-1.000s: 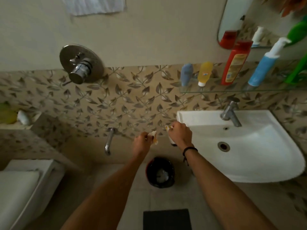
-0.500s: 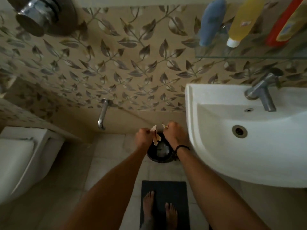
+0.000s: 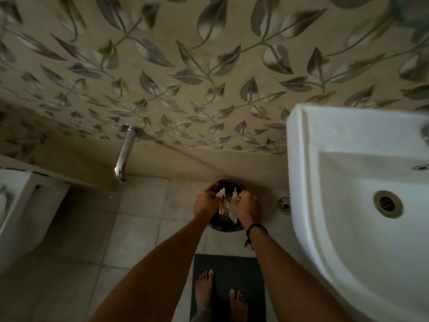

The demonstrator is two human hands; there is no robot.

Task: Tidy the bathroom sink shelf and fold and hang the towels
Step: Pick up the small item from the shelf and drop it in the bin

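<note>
Over a small black bin (image 3: 224,225) beside the sink (image 3: 348,182), left hand (image 3: 205,203) and right hand (image 3: 247,206) each pinch paper scraps (image 3: 222,199); shelf and towels are out of view, likely still pending.

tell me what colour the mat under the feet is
Dark grey, nearly black mat, seen in the head view.

Beige wall tiles (image 3: 162,66) patterned with grey-brown leaves — above a white sink (image 3: 348,228), black bin (image 3: 224,226), dark mat (image 3: 232,270) and pale floor tiles (image 3: 139,205).
</note>
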